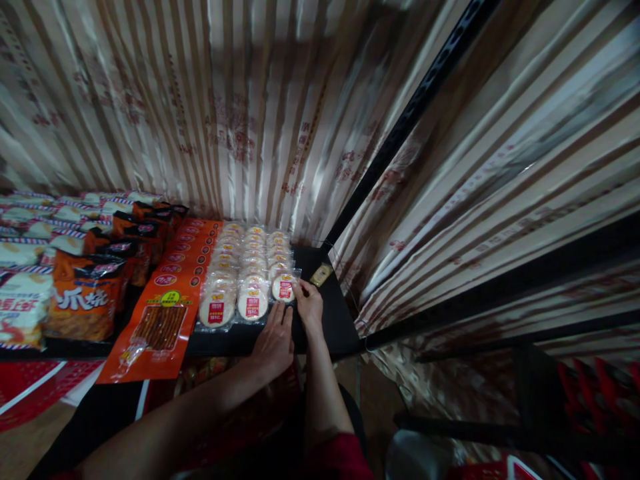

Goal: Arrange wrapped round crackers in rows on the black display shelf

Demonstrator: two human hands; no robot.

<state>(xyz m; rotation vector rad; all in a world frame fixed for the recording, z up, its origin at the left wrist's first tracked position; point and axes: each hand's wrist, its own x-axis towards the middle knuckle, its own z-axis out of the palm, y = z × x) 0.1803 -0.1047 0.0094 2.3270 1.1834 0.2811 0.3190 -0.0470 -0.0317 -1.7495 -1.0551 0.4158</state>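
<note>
Clear packs of round white cakes (253, 267) lie in three rows on a black shelf (335, 320). My left hand (274, 340) rests palm down at the shelf's front edge, fingers stretched toward the front packs. My right hand (309, 303) touches the right side of the front pack in the right row (285, 287), fingers bent against its wrapper. Neither hand has lifted anything off the shelf.
Orange sachets (170, 300) overlap in a row left of the cakes, then orange snack bags (85, 297) and white bags (20, 307). A small yellow packet (321, 274) lies at the shelf's back right. Striped foil curtains hang behind and right; a black upright post (400, 127) rises at the corner.
</note>
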